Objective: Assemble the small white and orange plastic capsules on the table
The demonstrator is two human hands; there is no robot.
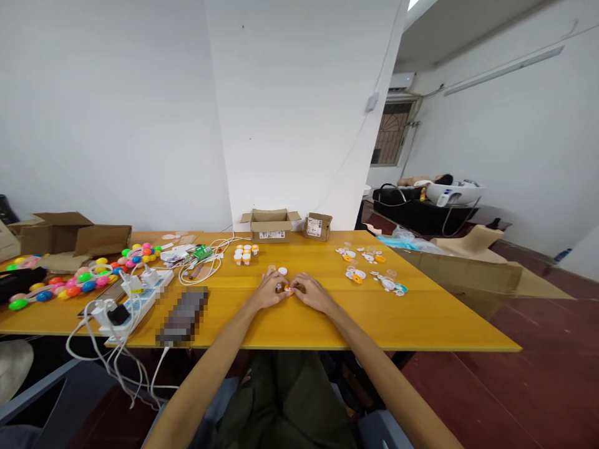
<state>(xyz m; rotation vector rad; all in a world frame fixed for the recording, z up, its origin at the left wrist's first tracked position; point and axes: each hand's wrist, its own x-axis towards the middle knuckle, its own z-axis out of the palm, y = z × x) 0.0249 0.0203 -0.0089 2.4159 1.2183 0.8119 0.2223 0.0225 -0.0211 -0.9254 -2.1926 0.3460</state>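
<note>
My left hand point(270, 289) and my right hand point(312, 292) meet fingertip to fingertip on the yellow table point(421, 318). Their fingers are pinched together round a small orange and white piece point(286, 290), too small to name. Just beyond the hands lie a white cap point(282, 271) and a small clear piece point(271, 268). Several small orange vials with white caps point(246, 253) stand farther back. To the right, loose caps and small containers point(372, 271) are scattered.
A power strip point(135, 302) with plugs and trailing white cables lies at the left, beside a blurred dark device point(183, 317). Coloured plastic eggs point(79, 280) and cardboard boxes point(70, 234) fill the far left. Two small boxes point(271, 226) sit by the wall.
</note>
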